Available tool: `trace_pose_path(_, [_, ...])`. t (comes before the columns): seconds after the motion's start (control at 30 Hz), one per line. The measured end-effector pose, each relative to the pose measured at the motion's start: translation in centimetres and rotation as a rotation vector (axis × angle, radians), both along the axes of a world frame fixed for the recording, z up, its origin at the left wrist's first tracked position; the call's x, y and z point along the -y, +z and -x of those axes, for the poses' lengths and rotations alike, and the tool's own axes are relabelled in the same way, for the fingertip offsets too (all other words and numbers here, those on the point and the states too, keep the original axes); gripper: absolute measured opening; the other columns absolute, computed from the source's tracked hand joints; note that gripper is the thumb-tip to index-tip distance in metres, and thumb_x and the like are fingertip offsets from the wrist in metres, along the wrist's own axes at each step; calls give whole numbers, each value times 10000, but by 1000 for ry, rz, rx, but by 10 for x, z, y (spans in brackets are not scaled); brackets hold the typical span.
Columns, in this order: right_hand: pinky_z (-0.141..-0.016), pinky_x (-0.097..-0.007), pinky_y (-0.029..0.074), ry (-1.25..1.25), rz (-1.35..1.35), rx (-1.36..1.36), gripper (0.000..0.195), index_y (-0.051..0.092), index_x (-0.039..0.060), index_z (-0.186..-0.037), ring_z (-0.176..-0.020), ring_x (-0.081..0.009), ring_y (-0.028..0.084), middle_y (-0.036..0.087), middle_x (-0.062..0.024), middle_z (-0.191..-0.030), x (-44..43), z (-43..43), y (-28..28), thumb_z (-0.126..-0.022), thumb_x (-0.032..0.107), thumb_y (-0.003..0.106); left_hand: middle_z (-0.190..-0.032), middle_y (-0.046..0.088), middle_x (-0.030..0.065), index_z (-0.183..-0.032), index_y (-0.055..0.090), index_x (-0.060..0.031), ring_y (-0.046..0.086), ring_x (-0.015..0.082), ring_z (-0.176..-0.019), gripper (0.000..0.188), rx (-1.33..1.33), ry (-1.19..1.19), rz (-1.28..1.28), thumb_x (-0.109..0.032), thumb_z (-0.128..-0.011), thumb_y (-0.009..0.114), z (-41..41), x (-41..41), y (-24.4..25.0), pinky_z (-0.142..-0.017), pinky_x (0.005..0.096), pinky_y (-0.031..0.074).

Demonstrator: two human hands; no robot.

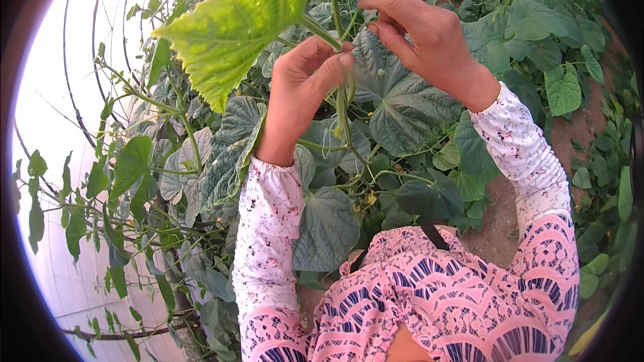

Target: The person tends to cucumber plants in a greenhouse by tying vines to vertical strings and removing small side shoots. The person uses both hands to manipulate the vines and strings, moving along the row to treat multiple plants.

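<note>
My left hand (312,78) pinches a cucumber vine stem (336,15) at a joint between thumb and forefinger. From that joint a bright, broad leaf (241,25) reaches up and left, above the hand. A slim young cucumber (341,110) with a withered yellowish flower at its tip hangs just below the fingers. To the right of the stem is my right hand (422,42), its thumb and forefinger bent. A thin green shoot (351,25) runs up towards its forefinger tip; whether the fingers hold it is unclear. Large dark cucumber leaves (410,113) spread beneath both hands.
A pale translucent greenhouse sheet (55,110) with dark curved ribs stands on the left, with a leafy climbing vine (100,211) before it. More cucumber plants (538,15) fill the upper right. Bare soil (495,221) shows between the rows.
</note>
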State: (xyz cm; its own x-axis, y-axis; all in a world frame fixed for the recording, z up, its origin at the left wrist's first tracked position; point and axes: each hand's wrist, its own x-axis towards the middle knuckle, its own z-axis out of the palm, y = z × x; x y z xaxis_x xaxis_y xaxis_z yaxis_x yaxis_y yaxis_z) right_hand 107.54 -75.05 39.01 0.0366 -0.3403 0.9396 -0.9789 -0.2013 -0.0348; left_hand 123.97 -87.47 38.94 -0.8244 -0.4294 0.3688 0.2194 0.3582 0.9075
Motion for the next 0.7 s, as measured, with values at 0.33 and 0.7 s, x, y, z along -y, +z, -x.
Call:
trace_pose_path(0.33, [-495, -334, 448, -19, -106, -129, 90, 575, 104, -837, -573, -211, 574, 551, -24, -701, 17, 4, 9, -760, 86, 617, -793, 634, 13, -903, 610, 31, 544, 54, -722, 177, 2, 96, 129, -143, -871, 623, -8, 5, 5, -628, 194, 431])
trace_pose_path(0.7, [-521, -291, 437, 280, -686, 531, 77, 563, 39, -817, -557, -137, 567, 578, -65, -672, -63, -31, -8, -786, 96, 603, -789, 592, 14, -854, 652, 2, 494, 87, -769, 209, -54, 458, 506, -204, -830, 682, -11, 17, 0, -727, 243, 417])
